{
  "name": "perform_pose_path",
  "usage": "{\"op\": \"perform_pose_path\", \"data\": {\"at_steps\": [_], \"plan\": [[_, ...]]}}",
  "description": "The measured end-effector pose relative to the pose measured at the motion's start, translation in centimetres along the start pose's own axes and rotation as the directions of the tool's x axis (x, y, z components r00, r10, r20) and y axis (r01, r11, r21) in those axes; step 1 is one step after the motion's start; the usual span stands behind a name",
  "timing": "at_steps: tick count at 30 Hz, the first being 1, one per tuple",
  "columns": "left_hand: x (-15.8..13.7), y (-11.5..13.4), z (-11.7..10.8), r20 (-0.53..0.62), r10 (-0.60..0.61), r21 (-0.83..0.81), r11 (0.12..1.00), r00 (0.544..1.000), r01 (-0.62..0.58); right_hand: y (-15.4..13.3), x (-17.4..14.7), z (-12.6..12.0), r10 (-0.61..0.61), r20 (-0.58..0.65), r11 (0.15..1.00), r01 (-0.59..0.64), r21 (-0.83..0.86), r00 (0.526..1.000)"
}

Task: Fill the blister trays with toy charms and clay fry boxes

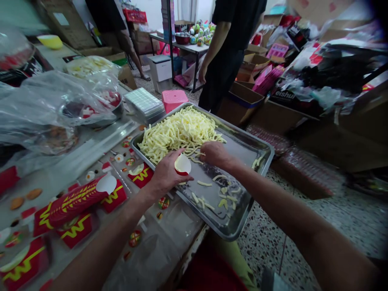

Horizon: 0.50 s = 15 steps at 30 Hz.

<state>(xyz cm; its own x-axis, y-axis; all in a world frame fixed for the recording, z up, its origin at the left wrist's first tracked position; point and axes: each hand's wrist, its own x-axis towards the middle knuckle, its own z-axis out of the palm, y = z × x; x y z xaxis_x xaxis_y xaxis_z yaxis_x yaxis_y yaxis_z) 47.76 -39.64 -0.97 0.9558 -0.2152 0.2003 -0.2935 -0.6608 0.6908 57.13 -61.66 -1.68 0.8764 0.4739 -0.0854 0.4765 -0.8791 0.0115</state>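
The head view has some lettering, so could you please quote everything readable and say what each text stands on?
"W", or a yellow mark shaped like one: on the red cartons at left.
"eishui", its start perhaps hidden: on the black packaging at right.
Too blurred to read: the white lettering on the dark packaging at far left, and any print on the white label.
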Motion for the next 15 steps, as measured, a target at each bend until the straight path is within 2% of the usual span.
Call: {"op": "perform_pose_path", "data": {"at_steps": [2, 4, 7, 8, 9, 10, 11, 13, 15], "plan": [[-0.9, 0.2, -0.1, -0.014, -0.009, 0.05, 0.999, 1.0, 0.01, -0.1, -0.9, 0.6, 0.119, -0.051, 0.988, -0.112, 0.108, 0.992], [-1.9, 0.6, -0.2, -0.039, -0.018, 0.106, 0.994, 0.999, 0.022, -0.5, -2.1, 0.9, 0.232, -0.079, 0.919, -0.192, 0.346, 0.97], [-3.6, 1.5, 0.0, -0.103, -0.033, 0.198, 0.979, 0.994, 0.053, -2.8, -4.1, 0.0, 0.296, -0.055, 0.65, -0.159, 0.743, 0.953], [-4.1, 1.9, 0.1, -0.129, -0.031, 0.222, 0.973, 0.991, 0.059, -4.2, -4.7, -0.6, 0.279, -0.062, 0.568, -0.112, 0.815, 0.958], [-4.5, 2.2, 0.1, -0.156, -0.022, 0.241, 0.969, 0.988, 0.06, -5.9, -5.3, -1.3, 0.257, -0.085, 0.523, -0.064, 0.85, 0.963], [-5.1, 2.5, 0.1, -0.186, -0.015, 0.256, 0.965, 0.982, 0.063, -7.8, -5.9, -2.1, 0.241, -0.117, 0.524, -0.028, 0.851, 0.964], [-5.6, 2.7, 0.0, -0.22, -0.012, 0.269, 0.96, 0.975, 0.073, -9.8, -6.4, -2.8, 0.232, -0.154, 0.566, -0.005, 0.824, 0.961], [-7.2, 3.1, -0.5, -0.292, -0.034, 0.295, 0.947, 0.956, 0.123, -13.7, -7.6, -3.9, 0.192, -0.238, 0.711, 0.032, 0.703, 0.952], [-9.4, 3.3, -1.5, -0.353, -0.075, 0.313, 0.93, 0.933, 0.193, -17.0, -9.1, -4.6, 0.068, -0.303, 0.827, 0.116, 0.551, 0.951]]}}
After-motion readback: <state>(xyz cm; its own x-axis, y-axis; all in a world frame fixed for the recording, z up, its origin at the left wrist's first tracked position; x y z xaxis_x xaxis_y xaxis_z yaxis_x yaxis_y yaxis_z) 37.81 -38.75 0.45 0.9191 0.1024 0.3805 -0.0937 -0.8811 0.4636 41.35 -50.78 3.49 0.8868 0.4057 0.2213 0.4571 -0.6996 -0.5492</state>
